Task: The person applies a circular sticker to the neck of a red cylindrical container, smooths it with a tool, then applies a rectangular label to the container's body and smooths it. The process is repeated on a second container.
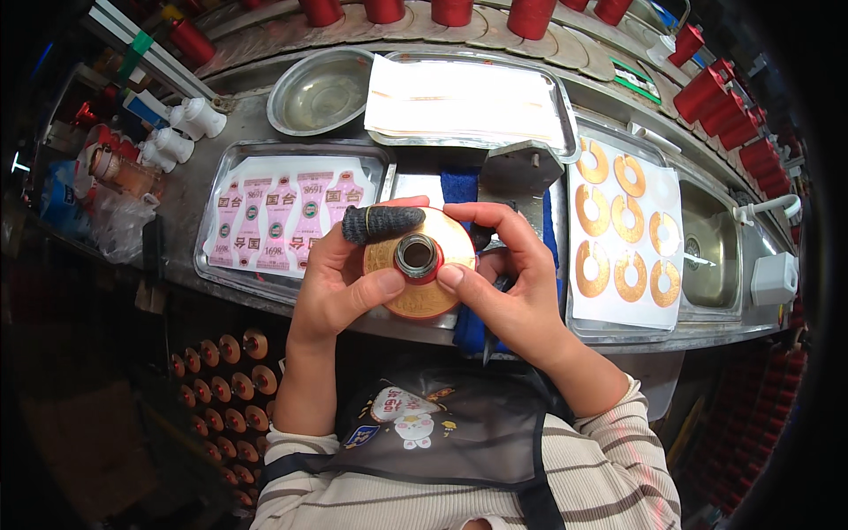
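Between my two hands I hold a red bottle [434, 275] with its open mouth facing up toward me. A gold ring-shaped label [422, 303] lies around its neck on the shoulder. My left hand [333, 287] grips the left side, thumb pressed on the label near the neck. One of its fingers wears a dark knitted finger sleeve [382, 224]. My right hand [512, 287] closes on the right side, thumb beside the neck and index finger along the label's far edge. The bottle's lower body is hidden beneath the label and hands.
Left, a metal tray [206, 258] holds pink printed labels; right, a white sheet [609, 306] carries several gold rings. Behind are a metal bowl [284, 104], white sheets [468, 102], a metal bracket [523, 170] and blue cloth [458, 185]. A sink [717, 294] is far right. Red bottles line the conveyor [468, 34].
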Demonstrator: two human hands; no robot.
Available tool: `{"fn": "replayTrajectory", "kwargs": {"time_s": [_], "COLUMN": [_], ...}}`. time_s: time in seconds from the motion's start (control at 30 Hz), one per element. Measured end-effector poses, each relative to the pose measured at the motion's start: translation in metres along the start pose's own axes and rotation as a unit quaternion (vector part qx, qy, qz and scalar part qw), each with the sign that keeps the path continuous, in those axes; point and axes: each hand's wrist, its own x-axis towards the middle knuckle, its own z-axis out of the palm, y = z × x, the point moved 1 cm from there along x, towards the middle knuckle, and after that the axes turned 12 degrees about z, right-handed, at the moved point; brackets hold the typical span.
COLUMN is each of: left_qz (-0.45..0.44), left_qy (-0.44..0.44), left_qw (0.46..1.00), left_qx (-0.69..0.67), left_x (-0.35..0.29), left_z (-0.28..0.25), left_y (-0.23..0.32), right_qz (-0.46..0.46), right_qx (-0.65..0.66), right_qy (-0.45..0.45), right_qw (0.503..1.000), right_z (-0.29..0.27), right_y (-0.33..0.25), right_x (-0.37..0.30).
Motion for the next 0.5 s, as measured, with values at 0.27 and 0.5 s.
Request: {"fn": "replayTrajectory", "kwargs": {"time_s": [0.27, 0.5], "left_qz": [0.044, 0.044], "left_qy": [-0.061, -0.03], "left_qw": [0.996, 0.998], "left_qx": [-0.051, -0.032], "left_x": [0.001, -0.001], "left_z": [-0.006, 0.005], "left_y": [-0.003, -0.003], "right_qz": [0.01, -0.015], "right_qx": [0.046, 0.025], "right_qy": [-0.039, -0.031], "right_qw": [0.998, 0.999], "right_z": [-0.002, -0.002], "right_y": [0.002, 0.004], "right_x": [0.003, 0.001]}}
